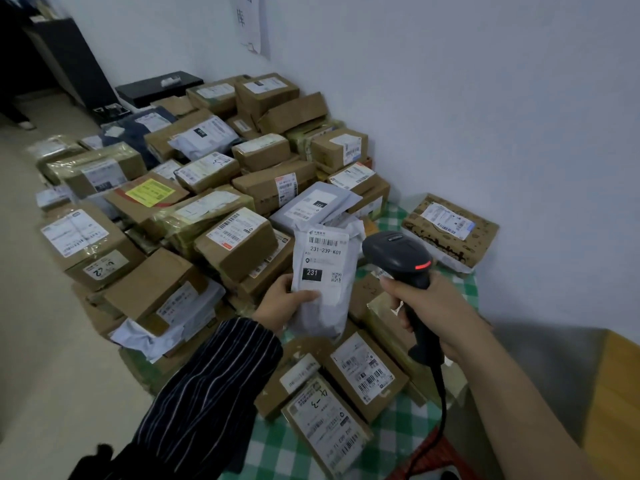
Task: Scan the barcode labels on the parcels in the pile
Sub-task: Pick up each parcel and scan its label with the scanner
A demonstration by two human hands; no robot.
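Head view: my left hand (284, 301) grips the lower end of a white plastic mailer bag (322, 306), long axis upright over the brown cardboard parcel pile (239, 247). My right hand (427, 306) wraps the black corded barcode scanner (398, 252), just right of the bag's top barcode strip (323, 241).

I count one black handheld barcode scanner (398, 252), one white plastic mailer bag with a 231 label (322, 271), at least three other pale plastic mailer bags (311, 202), and more than twenty brown cardboard boxes (239, 244).
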